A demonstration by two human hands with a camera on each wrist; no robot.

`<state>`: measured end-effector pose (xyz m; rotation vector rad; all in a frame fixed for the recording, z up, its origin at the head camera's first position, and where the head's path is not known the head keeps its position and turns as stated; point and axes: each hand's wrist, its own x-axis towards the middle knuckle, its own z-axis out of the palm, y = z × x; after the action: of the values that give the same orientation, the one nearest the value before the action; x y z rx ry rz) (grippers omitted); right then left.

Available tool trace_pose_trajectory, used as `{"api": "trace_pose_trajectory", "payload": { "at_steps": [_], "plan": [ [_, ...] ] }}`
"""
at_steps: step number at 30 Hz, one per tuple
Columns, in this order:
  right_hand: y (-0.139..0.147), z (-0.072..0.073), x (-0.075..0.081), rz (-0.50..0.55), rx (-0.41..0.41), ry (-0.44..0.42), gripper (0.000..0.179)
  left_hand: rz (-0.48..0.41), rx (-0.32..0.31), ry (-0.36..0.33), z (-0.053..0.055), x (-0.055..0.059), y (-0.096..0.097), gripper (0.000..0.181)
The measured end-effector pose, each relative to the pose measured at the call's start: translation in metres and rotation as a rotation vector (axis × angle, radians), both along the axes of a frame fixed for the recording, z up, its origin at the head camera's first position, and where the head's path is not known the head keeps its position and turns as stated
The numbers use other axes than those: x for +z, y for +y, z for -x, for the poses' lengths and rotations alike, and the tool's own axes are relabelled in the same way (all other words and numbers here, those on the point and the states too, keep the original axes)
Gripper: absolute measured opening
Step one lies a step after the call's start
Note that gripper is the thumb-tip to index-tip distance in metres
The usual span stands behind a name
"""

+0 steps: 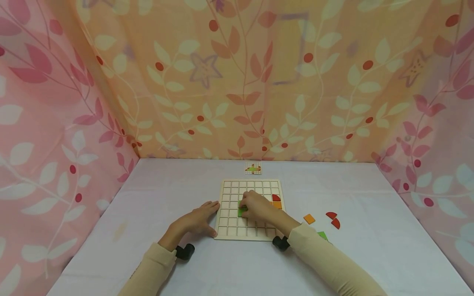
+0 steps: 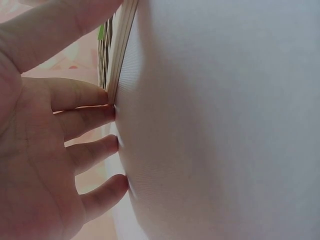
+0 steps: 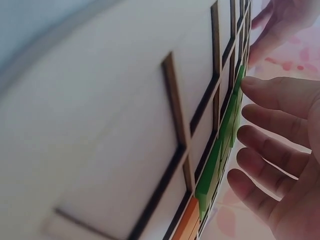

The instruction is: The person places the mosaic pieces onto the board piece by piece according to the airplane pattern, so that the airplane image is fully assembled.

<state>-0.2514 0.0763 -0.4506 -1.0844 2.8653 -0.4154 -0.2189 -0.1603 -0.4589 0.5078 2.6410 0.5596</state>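
A pale wooden board [image 1: 229, 187] with a grid of square cells lies flat before me. My right hand [image 1: 259, 207] reaches over its middle, thumb and fingertips right at the green tiles [image 1: 241, 212]. In the right wrist view the thumb tip touches a green tile [image 3: 240, 77], and the fingers are spread apart. On the board's right side sit an orange square tile [image 1: 277, 204] and a red quarter-round tile [image 1: 276, 197]. My left hand [image 1: 200, 218] rests at the board's left edge, fingers extended against it and thumb at the near corner.
Right of the board lie an orange tile [image 1: 309, 218], red rounded pieces [image 1: 335, 223] and a green tile [image 1: 323, 235] partly behind my sleeve. A small pattern card [image 1: 253, 168] lies beyond the board. Patterned curtains [image 1: 237, 82] enclose the white table [image 1: 166, 185].
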Motion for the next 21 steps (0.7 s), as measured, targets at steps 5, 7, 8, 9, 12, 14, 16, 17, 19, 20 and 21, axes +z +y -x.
{"api": "trace_pose_trajectory", "payload": {
  "at_steps": [5,7,8,9,12,14,16,17,19,20,21],
  "plan": [
    [0.0006,0.0013,-0.001,0.003,-0.016,-0.014,0.02,0.0,0.007,-0.006,0.0012,-0.0009,0.0004,0.095],
    [0.0006,0.0015,-0.0018,0.005,-0.022,-0.018,0.021,-0.003,0.012,-0.008,0.0012,-0.0015,0.0004,0.095],
    [0.0006,0.0018,-0.0025,0.003,-0.024,-0.017,0.021,-0.004,0.013,-0.007,0.0012,-0.0018,0.0004,0.095],
    [0.0006,0.0017,-0.0028,0.003,-0.026,-0.018,0.021,-0.004,0.016,-0.008,0.0009,-0.0017,0.0004,0.095],
    [0.0006,0.0011,-0.0026,0.0,-0.029,-0.023,0.022,-0.007,0.016,-0.006,0.0,-0.0014,0.0002,0.095],
    [0.0005,0.0006,-0.0017,-0.005,-0.029,-0.027,0.021,-0.01,0.015,-0.004,-0.0005,-0.0011,0.0002,0.095],
    [0.0004,-0.0003,-0.0004,-0.002,-0.026,-0.034,0.02,-0.013,0.013,-0.004,-0.0009,-0.0008,0.0002,0.095],
    [0.0003,-0.0005,0.0001,-0.001,-0.024,-0.034,0.019,-0.015,0.014,-0.003,-0.0009,-0.0007,0.0002,0.096],
    [0.0002,-0.0009,0.0009,0.0,-0.022,-0.036,0.019,-0.019,0.014,-0.002,-0.0008,-0.0005,0.0,0.096],
    [0.0003,-0.0011,0.001,0.0,-0.022,-0.035,0.018,-0.018,0.014,-0.003,-0.0008,-0.0003,0.0,0.096],
    [0.0003,-0.0012,0.0011,-0.001,-0.022,-0.033,0.019,-0.02,0.012,-0.002,-0.0006,-0.0002,-0.0001,0.096]
  ]
}}
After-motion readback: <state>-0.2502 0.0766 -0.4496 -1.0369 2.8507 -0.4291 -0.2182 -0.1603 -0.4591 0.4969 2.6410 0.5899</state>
